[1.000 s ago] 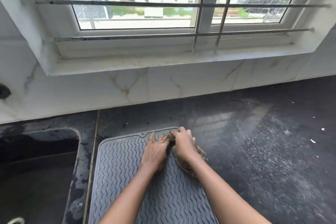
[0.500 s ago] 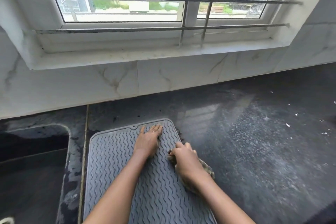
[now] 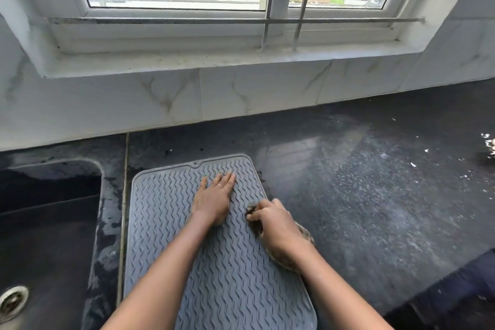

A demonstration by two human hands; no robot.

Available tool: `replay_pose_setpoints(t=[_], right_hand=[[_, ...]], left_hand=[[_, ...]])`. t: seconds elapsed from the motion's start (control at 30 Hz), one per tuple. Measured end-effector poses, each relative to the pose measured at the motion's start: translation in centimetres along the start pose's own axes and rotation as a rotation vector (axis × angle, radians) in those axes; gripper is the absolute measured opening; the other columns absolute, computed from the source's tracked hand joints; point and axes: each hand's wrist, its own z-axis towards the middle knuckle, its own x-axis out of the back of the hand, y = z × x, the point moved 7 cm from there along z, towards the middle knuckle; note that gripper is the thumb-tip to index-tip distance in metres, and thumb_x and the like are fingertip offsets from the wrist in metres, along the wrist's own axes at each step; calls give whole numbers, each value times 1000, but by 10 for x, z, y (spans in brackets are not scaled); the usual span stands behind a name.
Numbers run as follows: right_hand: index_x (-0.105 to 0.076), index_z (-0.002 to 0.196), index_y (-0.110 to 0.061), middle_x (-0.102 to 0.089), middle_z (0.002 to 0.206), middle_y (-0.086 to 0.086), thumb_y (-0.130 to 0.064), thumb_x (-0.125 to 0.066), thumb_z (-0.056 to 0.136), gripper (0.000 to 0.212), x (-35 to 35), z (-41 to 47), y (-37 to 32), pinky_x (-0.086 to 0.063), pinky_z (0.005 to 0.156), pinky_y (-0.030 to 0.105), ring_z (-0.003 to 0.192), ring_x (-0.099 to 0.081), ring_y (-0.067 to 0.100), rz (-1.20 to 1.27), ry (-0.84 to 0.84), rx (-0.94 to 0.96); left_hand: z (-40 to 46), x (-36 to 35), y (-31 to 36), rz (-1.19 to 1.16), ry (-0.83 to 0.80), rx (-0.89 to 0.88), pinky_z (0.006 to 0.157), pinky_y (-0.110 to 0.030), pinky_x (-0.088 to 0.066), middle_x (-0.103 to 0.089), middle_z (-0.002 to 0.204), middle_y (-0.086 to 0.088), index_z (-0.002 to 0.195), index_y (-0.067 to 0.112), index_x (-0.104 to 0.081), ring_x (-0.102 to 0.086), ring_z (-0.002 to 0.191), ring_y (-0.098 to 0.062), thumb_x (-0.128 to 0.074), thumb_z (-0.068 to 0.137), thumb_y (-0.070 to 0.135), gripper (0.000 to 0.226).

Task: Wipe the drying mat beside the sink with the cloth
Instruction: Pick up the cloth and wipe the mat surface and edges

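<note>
L hand [image 3: 213, 199] flat on drying mat [image 3: 166, 222], R hand [image 3: 276, 225] gripping cloth [image 3: 304, 236] at mat's right edge, bare countertop [image 3: 375, 195] beyond.

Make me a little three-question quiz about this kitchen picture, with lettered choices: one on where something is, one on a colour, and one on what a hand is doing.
1. Where is the sink relative to the mat?
A. To its left
B. To its right
C. Under it

2. What colour is the mat?
A. Red
B. Grey
C. Yellow

3. What is the left hand doing?
A. Gripping the cloth
B. Hanging off the counter
C. Resting flat on the mat

Answers:
1. A, the sink basin lies left of the mat, with a strip of counter between them.
2. B, its wavy ribbed surface is grey.
3. C, its fingers lie straight on the mat, while the right hand grips the cloth at the mat's right edge.
</note>
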Motion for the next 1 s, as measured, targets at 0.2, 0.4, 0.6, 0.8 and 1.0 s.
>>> replay_pose_setpoints(t=[0.2, 0.4, 0.6, 0.8, 1.0], right_hand=[[-71, 107, -20, -61, 112, -4, 1, -60, 79, 37, -9, -76, 9, -44, 91, 28, 110, -50, 19, 36, -69, -20], [-69, 103, -24, -63, 113, -1, 3, -51, 78, 42, 17, -55, 1, -47, 94, 36, 108, -54, 23, 62, 53, -5], [-57, 122, -19, -47, 131, 2, -3, -50, 86, 41, -4, -45, -10, -41, 98, 47, 119, -40, 33, -68, 17, -26], [-65, 116, -23, -57, 116, -7, -10, -58, 85, 34, -23, -127, 2, -42, 94, 30, 113, -46, 19, -41, -52, 2], [-70, 101, -23, -56, 94, -18, -4, -57, 80, 31, -20, -167, -2, -42, 90, 21, 114, -52, 14, 7, -232, -118]], left_hand=[[-2, 0, 3, 28, -19, 41, 118, -44, 3, 2, 160, 6, 151, 22, 3, 1, 148, -15, -21, 97, 12, 60], [-22, 0, 25, 3, -93, -57, 117, -48, 6, 2, 160, 2, 152, 26, 1, -1, 148, -21, -26, 99, 46, 62], [-40, -14, 28, -2, -154, -52, 118, -50, 0, 9, 160, 7, 150, 36, 7, 6, 148, -18, -20, 98, 55, 62], [-40, -19, 27, -42, -115, -28, 118, -50, 0, 8, 160, 9, 148, 40, 8, 5, 148, -17, -16, 96, 59, 61], [-39, -20, 28, -41, -85, -17, 118, -50, -2, 8, 160, 10, 148, 41, 8, 5, 148, -16, -14, 95, 60, 60]])
